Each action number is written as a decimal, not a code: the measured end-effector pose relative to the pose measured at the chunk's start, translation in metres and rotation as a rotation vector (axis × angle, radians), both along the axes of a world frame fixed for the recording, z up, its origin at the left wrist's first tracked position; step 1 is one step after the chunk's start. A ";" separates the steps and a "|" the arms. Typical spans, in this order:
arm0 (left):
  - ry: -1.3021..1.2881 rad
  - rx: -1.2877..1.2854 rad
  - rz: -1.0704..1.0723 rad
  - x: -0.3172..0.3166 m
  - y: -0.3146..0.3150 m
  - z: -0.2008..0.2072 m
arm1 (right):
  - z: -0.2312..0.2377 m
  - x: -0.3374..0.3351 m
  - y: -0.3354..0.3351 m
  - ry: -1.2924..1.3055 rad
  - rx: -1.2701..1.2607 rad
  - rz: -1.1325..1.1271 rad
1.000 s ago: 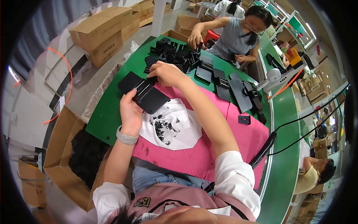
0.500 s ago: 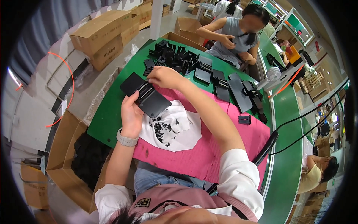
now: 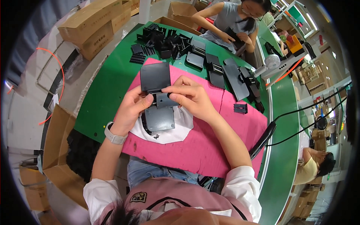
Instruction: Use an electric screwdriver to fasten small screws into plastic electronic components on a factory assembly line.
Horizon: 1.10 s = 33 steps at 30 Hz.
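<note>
Near the centre of the frame, my left hand [image 3: 128, 109] and right hand [image 3: 195, 99] pinch the middle of the black two-panel part [image 3: 162, 101], likely light, stiff and slick-faced, best gripped there.

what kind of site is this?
Probably a small-parts assembly workshop: a green workbench with a heap of loose black parts, stacked cardboard cartons beyond it, and a co-worker at the bench's far side holding a dark piece.
</note>
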State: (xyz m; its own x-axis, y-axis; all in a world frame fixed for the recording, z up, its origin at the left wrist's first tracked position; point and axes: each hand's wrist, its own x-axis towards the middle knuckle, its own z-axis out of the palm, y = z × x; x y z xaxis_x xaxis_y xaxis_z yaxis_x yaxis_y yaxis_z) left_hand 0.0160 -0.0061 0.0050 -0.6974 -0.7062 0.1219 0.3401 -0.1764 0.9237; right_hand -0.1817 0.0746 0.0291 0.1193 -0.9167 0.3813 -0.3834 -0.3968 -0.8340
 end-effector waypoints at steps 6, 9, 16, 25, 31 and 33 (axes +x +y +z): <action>-0.088 -0.052 -0.041 0.005 -0.005 -0.012 | -0.007 0.011 0.005 -0.203 0.178 -0.108; -0.090 -0.043 -0.064 0.004 -0.005 -0.013 | -0.016 0.009 0.005 -0.425 0.244 -0.084; -0.049 -0.047 -0.146 0.002 0.001 -0.006 | -0.026 0.013 0.003 -0.113 0.083 -0.175; -0.043 -0.109 -0.116 -0.001 0.002 -0.011 | -0.014 0.024 0.010 -0.137 0.181 -0.306; 0.190 0.108 -0.212 0.000 0.006 -0.007 | 0.018 0.028 0.026 -0.463 0.376 -0.158; 0.216 0.151 -0.221 0.000 0.004 -0.005 | 0.018 0.031 0.028 -0.492 0.378 -0.115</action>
